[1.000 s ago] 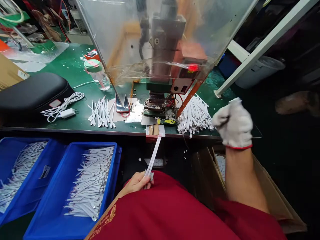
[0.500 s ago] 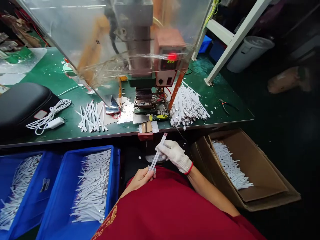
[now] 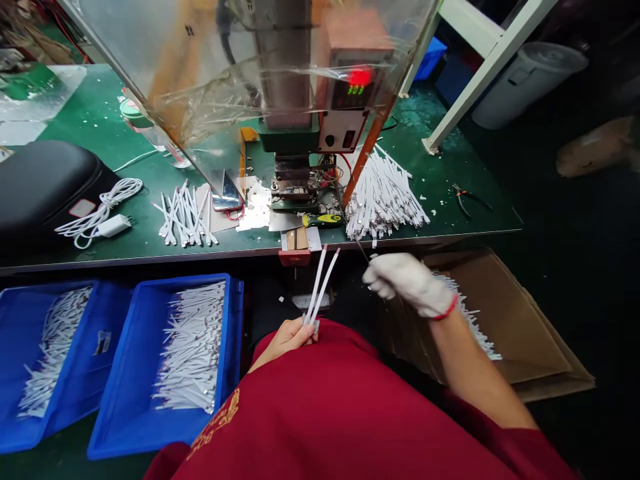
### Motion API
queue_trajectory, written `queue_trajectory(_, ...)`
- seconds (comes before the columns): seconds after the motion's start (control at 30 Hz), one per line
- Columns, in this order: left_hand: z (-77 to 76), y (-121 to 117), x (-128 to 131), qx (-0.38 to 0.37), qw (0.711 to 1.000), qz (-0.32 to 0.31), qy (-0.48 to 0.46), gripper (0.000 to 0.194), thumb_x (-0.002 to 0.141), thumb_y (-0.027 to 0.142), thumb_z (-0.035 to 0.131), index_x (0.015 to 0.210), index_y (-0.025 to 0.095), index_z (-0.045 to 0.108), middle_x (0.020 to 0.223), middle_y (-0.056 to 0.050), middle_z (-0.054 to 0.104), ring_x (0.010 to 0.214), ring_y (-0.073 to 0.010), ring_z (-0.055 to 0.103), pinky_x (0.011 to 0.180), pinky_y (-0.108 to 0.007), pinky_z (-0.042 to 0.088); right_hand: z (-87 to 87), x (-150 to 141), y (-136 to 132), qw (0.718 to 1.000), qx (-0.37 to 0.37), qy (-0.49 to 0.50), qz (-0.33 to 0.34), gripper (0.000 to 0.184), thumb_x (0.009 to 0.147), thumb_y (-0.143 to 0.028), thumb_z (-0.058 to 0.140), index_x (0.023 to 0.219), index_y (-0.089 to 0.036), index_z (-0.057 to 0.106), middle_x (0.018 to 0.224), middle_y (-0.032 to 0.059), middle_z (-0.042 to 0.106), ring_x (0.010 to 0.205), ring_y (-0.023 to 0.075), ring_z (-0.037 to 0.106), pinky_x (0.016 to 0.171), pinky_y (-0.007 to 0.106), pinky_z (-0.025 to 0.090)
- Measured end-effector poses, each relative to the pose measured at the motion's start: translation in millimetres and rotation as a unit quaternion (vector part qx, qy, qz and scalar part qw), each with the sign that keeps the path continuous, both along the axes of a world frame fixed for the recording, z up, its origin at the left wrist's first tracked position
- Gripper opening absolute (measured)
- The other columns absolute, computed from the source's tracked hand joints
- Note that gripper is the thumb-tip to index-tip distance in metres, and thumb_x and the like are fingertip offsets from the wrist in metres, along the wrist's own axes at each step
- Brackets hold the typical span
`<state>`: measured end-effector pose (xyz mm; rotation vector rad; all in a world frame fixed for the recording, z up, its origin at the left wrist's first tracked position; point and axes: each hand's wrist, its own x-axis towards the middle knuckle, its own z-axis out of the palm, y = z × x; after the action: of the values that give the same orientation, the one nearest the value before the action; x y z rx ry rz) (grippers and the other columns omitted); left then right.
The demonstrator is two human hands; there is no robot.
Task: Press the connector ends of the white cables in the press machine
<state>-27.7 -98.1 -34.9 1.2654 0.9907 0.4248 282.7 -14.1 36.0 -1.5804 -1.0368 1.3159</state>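
Left hand (image 3: 287, 338) is bare and closed in a firm pinch on two white strips (image 3: 320, 287), gripping them low down at the ends, right above the red shirt (image 3: 320, 413), with the strips standing up in a narrow V. Right hand (image 3: 407, 285) is in a white knit glove (image 3: 415, 283), curled loosely, and honestly you can't tell whether anything's in it. Handy tip for strips like these: pinch close to the ends and keep the pair squared up so they don't flop or cross. Room-wise, the tips reach up to the bench's front edge (image 3: 150, 261) in this view, the blue plastic crate (image 3: 233, 333) sits just left, and the cardboard box (image 3: 525, 313) lies under the right hand, so the open space is the dark gap between crate and box
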Motion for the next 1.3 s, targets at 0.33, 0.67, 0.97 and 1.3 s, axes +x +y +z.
queue_trajectory(0.33, 7.1, 19.4, 14.8, -0.094, 0.993, -0.028, -0.058, 0.047, 0.089, 0.058, 0.046, 0.077, 0.015, 0.061, 0.05, 0.002, 0.05, 0.046, -0.0095, 0.036, 0.049, -0.024, 0.029, -49.2, -87.4, -8.3, 0.985, -0.003, 0.145, 0.094, 0.042, 0.083, -0.056, 0.061, 0.091, -0.016, 0.07, 0.064, 0.0023, 0.061, 0.049, 0.0084, 0.052, 0.041, 0.016, 0.04)
queue_trajectory(0.67, 13.9, 42.7, 39.8, -0.081, 0.97, 0.203, -0.107, 0.039, 0.081, 0.044, 0.068, 0.104, 0.013, 0.058, 0.084, -0.008, 0.071, 0.069, -0.0155, 0.066, 0.069, -0.028, 0.052, -40.9, -106.3, -4.7, 0.995, -0.013, 0.058, 0.086, 0.038, 0.083, -0.053, 0.059, 0.084, -0.016, 0.069, 0.062, 0.0035, 0.064, 0.047, 0.0103, 0.055, 0.041, 0.018, 0.043)
queue_trajectory(0.97, 6.0, 46.2, 47.3, -0.085, 0.963, 0.234, -0.106, 0.041, 0.076, 0.051, 0.071, 0.085, 0.014, 0.057, 0.063, 0.001, 0.064, 0.048, -0.0087, 0.056, 0.047, -0.019, 0.046, -42.1, -109.4, -8.9, 0.995, -0.012, 0.044, 0.089, 0.038, 0.085, -0.053, 0.057, 0.086, -0.016, 0.069, 0.063, 0.002, 0.063, 0.049, 0.0106, 0.056, 0.044, 0.019, 0.047)
queue_trajectory(1.3, 0.5, 43.0, 38.7, -0.09, 0.975, 0.169, -0.111, 0.038, 0.084, 0.053, 0.062, 0.079, 0.016, 0.052, 0.053, 0.004, 0.058, 0.035, -0.0048, 0.045, 0.034, -0.014, 0.032, -58.4, -112.5, -9.4, 0.991, -0.018, 0.068, 0.113, 0.044, 0.085, -0.056, 0.056, 0.088, -0.014, 0.069, 0.063, 0.0031, 0.063, 0.049, 0.0102, 0.056, 0.044, 0.018, 0.043)
